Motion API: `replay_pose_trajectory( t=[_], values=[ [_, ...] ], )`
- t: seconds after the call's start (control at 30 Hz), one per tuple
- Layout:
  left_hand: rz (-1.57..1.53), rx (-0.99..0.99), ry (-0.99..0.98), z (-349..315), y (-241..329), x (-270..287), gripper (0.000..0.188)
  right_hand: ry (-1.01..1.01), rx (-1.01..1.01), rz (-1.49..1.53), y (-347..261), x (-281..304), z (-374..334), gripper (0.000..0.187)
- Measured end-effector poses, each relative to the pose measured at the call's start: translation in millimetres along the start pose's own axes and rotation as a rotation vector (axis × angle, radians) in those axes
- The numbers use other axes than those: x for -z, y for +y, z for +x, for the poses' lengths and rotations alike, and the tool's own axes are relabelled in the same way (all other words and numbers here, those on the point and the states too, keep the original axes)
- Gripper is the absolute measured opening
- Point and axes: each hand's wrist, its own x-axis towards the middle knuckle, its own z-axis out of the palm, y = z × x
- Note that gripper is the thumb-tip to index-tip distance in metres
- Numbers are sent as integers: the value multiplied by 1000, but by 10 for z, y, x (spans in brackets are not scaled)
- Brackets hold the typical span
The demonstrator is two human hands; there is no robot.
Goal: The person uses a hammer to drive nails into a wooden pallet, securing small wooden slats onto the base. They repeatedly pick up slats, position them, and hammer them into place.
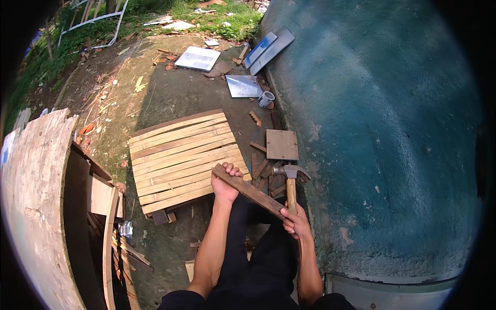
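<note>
A dark brown wooden strip [253, 193] slants across in front of me, its upper left end gripped by my left hand [226, 182], fingers wrapped over the edge. My right hand [296, 223] is closed round the wooden handle of a claw hammer [292, 191] held upright, head at the top. That hand's thumb also presses on the strip's lower right end. Just beyond my left hand stands a low bamboo-slat top [181, 160], its pale slats laid side by side. The strip's left end overlaps its near right corner in view.
A teal wall [382, 139] rises close on the right. Beside it lie a square brown board [282, 144], scrap wood pieces [262, 168] and a paint can [265, 99]. A large worn wooden panel [39, 206] leans at left. White boards [198, 58] lie farther off near grass.
</note>
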Motion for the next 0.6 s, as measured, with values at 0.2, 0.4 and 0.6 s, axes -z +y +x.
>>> replay_pose_trajectory(
  t=[0.2, 0.4, 0.6],
  values=[
    [367, -296, 283, 13, -583, 184, 52, 150, 125, 184, 275, -269, 110, 29],
    [767, 42, 64, -434, -1321, 575, 62, 300, 144, -26, 308, -116, -100, 23],
    [29, 657, 220, -169, -1060, 1425, 55, 350, 141, 70, 181, 173, -405, 22]
  ],
)
